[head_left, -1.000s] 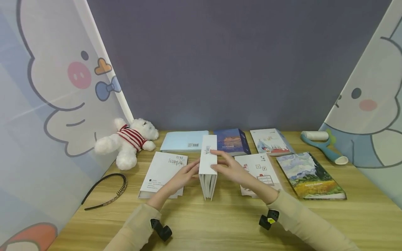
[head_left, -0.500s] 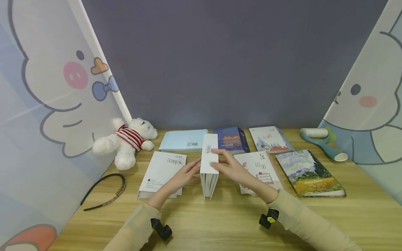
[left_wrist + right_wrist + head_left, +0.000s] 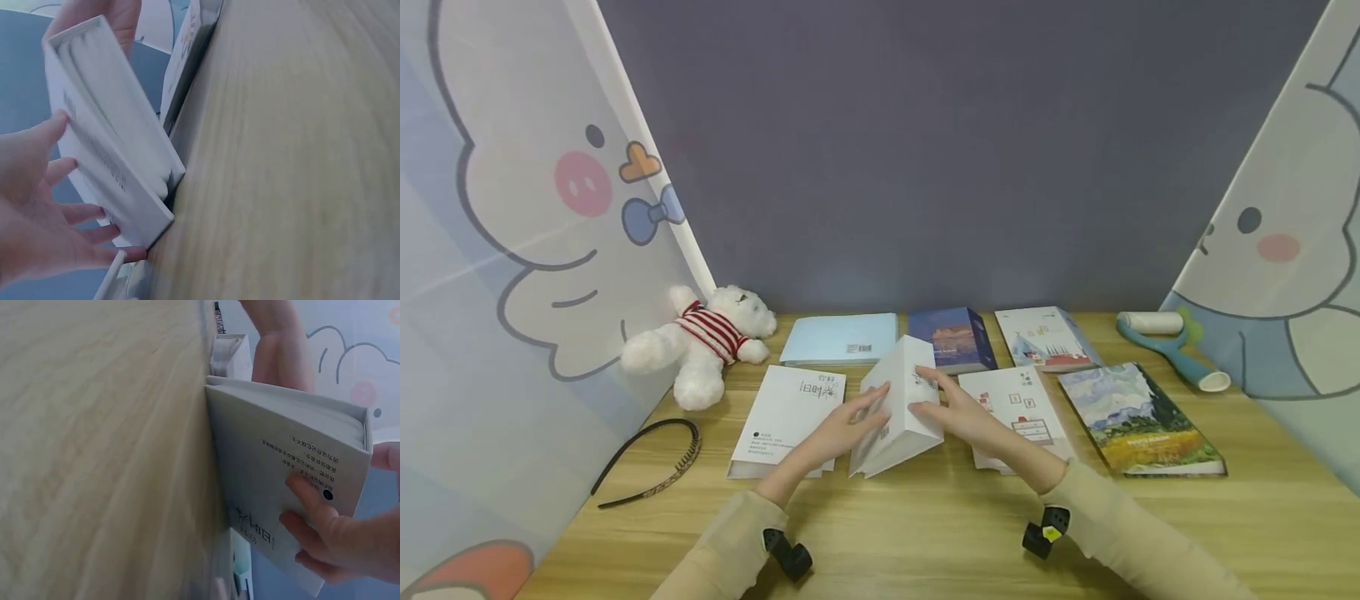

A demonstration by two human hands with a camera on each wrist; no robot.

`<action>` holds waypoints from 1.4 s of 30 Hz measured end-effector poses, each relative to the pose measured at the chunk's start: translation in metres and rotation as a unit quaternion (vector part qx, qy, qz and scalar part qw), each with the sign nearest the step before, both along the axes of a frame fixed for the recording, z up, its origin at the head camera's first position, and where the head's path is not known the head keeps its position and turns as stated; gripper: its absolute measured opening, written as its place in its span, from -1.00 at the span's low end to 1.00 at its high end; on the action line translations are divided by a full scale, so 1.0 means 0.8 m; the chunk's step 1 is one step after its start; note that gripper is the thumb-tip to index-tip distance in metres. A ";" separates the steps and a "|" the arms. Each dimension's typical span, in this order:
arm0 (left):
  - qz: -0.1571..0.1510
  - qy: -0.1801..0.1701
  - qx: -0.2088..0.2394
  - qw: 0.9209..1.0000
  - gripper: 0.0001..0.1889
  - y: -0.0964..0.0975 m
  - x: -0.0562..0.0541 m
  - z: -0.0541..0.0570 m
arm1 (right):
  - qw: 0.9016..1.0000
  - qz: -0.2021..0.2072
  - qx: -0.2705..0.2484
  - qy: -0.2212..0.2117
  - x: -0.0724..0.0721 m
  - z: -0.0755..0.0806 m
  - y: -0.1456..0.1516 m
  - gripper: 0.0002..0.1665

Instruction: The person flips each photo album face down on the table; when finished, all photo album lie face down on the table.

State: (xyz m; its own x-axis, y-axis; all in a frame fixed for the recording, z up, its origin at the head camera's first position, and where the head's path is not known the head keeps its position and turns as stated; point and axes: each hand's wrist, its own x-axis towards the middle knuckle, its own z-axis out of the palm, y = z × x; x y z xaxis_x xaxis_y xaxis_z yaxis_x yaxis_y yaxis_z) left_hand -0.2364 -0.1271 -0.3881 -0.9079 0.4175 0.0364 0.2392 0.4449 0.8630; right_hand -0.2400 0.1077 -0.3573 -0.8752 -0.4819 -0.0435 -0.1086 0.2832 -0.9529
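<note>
A white photo album [image 3: 904, 400] stands tilted on the table between both hands, its spine up and leaning to the right. My left hand [image 3: 846, 427] presses its spread fingers and thumb on the left cover, as the left wrist view shows on the album [image 3: 115, 169]. My right hand [image 3: 964, 418] grips it by the spine, fingers on the right cover; the right wrist view shows these fingers on the printed cover of the album [image 3: 284, 462]. The page edges show in both wrist views.
Around it lie a white album [image 3: 786, 421], a light blue album [image 3: 838, 337], a dark blue album [image 3: 951, 337], more illustrated albums [image 3: 1048, 333] and a landscape album [image 3: 1142, 421]. A plush bear [image 3: 707, 337], a headband [image 3: 688, 454] and a lint roller [image 3: 1172, 350] lie further out.
The album stood upright on its page edges; now its spine has tipped to the right and the left cover shows. Both hands stay on it, the left hand reaching further onto the cover.
</note>
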 end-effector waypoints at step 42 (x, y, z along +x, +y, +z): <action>0.036 0.012 -0.126 0.991 -0.55 -0.004 0.000 0.001 | 0.985 0.031 0.165 0.050 -0.004 -0.027 0.035 -0.12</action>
State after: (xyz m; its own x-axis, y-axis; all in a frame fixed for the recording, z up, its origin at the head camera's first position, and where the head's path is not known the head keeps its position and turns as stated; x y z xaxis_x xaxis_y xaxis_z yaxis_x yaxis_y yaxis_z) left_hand -0.2366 -0.1305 -0.3874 -0.9356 0.3509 -0.0397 0.2179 0.6622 0.7169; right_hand -0.2434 0.1360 -0.3786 -0.8522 -0.5090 -0.1211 -0.2245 0.5648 -0.7941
